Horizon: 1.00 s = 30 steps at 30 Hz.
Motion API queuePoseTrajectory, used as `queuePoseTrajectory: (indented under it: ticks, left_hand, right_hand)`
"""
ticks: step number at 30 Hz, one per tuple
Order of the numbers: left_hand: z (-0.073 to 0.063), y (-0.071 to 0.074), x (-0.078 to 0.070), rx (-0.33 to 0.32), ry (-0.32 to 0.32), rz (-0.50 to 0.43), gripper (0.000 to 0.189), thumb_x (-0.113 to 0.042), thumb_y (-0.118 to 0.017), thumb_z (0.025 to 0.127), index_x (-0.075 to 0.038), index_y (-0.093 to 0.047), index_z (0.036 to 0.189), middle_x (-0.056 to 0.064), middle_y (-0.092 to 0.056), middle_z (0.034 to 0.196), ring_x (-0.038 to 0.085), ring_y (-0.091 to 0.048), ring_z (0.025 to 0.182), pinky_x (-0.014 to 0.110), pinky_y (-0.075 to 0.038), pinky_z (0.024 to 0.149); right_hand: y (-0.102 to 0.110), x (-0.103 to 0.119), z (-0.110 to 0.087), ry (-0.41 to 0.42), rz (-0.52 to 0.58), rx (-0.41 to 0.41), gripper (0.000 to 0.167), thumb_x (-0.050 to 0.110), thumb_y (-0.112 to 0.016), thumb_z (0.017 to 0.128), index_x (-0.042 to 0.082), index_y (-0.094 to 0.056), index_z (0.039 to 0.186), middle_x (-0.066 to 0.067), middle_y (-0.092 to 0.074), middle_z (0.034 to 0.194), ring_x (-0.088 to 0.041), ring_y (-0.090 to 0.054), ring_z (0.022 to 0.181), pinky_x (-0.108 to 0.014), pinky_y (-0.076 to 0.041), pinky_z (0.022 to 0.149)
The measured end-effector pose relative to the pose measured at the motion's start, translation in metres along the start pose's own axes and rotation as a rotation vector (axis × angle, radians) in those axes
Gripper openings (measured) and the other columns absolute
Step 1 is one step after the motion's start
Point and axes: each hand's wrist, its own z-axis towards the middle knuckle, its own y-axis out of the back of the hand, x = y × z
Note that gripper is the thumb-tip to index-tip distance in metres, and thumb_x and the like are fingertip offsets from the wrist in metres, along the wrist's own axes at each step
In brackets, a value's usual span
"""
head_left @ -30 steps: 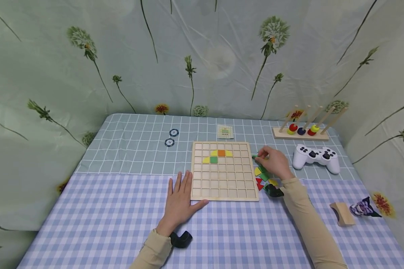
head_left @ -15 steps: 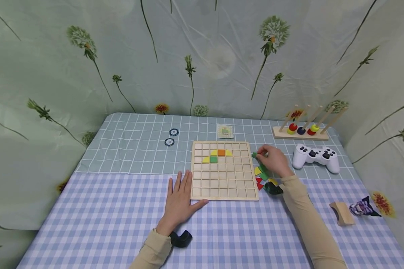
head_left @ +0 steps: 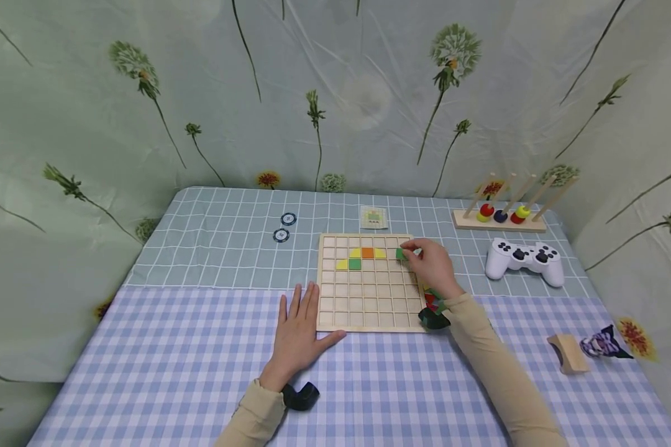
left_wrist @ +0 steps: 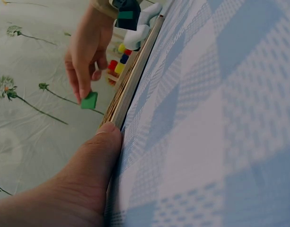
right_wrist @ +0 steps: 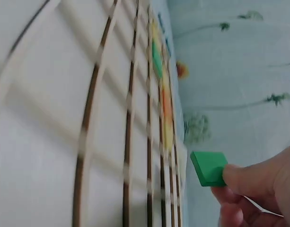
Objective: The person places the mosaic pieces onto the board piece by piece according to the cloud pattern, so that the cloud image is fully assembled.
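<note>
A wooden grid board (head_left: pixel 363 298) lies on the table. In its upper cells sit an orange square tile (head_left: pixel 367 252), a green square tile (head_left: pixel 355 264) and several yellow tiles (head_left: pixel 342 265). My right hand (head_left: pixel 433 266) pinches another green square tile (right_wrist: pixel 209 168) between thumb and fingers, over the board's upper right part. My left hand (head_left: pixel 296 338) lies flat with fingers spread at the board's lower left corner. Its thumb (left_wrist: pixel 95 151) touches the board's near edge in the left wrist view.
Red and green tiles (head_left: pixel 430 300) lie right of the board, partly hidden by the right wrist. Behind it is a pattern card (head_left: pixel 374 218); two poker chips (head_left: pixel 281 235) lie left. At right are a game controller (head_left: pixel 524 261), a peg stand (head_left: pixel 500 225) and a wooden arch block (head_left: pixel 569 354).
My right hand has moved left from beside the board to over its upper right cells, carrying the green tile. My left hand has stayed in place.
</note>
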Motion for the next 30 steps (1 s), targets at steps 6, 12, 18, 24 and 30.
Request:
queuePoseTrajectory:
  ticks: [6, 12, 18, 24, 30]
  left_hand:
    - [0.001, 0.001, 0.0, 0.003, 0.001, -0.002, 0.105, -0.072, -0.05, 0.081, -0.001, -0.017, 0.151, 0.013, -0.017, 0.155, 0.031, -0.004, 0.143, 0.052, 0.001, 0.111]
    - [0.0, 0.0, 0.0, 0.008, 0.0, 0.008, 0.105, -0.073, -0.048, 0.082, -0.002, -0.016, 0.151, 0.012, -0.016, 0.156, 0.03, -0.003, 0.143, 0.051, 0.002, 0.111]
    - [0.0, -0.001, 0.001, 0.004, -0.002, 0.007, 0.105, -0.073, -0.048, 0.082, -0.001, -0.016, 0.151, 0.012, -0.016, 0.156, 0.03, -0.003, 0.143, 0.051, 0.002, 0.111]
    - [0.0, 0.001, 0.001, -0.002, -0.002, 0.013, 0.105, -0.074, -0.048, 0.081, -0.001, -0.017, 0.151, 0.012, -0.018, 0.155, 0.031, -0.005, 0.143, 0.052, 0.0, 0.111]
    - [0.0, 0.001, 0.0, 0.006, 0.0, 0.01, 0.105, -0.073, -0.048, 0.082, -0.001, -0.017, 0.151, 0.013, -0.017, 0.155, 0.031, -0.005, 0.143, 0.052, 0.001, 0.111]
  right_hand:
    - [-0.018, 0.017, 0.006, 0.015, 0.087, 0.107, 0.011, 0.009, -0.066, 0.09, 0.003, -0.072, 0.097, -0.007, -0.067, 0.085, -0.016, -0.043, 0.053, -0.029, -0.035, 0.049]
    - [-0.036, 0.028, 0.008, -0.023, 0.07, 0.173, 0.011, 0.014, -0.066, 0.091, 0.006, -0.072, 0.095, -0.004, -0.067, 0.084, -0.017, -0.048, 0.059, -0.032, -0.039, 0.053]
    - [-0.046, 0.035, 0.008, -0.055, 0.049, 0.168, 0.01, 0.016, -0.067, 0.089, 0.008, -0.073, 0.093, -0.006, -0.069, 0.091, -0.021, -0.061, 0.076, -0.036, -0.047, 0.066]
    - [-0.048, 0.035, 0.01, -0.064, 0.0, 0.164, 0.009, 0.016, -0.069, 0.088, 0.009, -0.074, 0.092, -0.006, -0.066, 0.095, -0.024, -0.062, 0.087, -0.04, -0.048, 0.074]
    - [-0.048, 0.033, 0.012, -0.047, -0.055, 0.179, 0.008, 0.016, -0.07, 0.087, 0.01, -0.074, 0.09, -0.004, -0.065, 0.09, -0.023, -0.06, 0.086, -0.04, -0.048, 0.074]
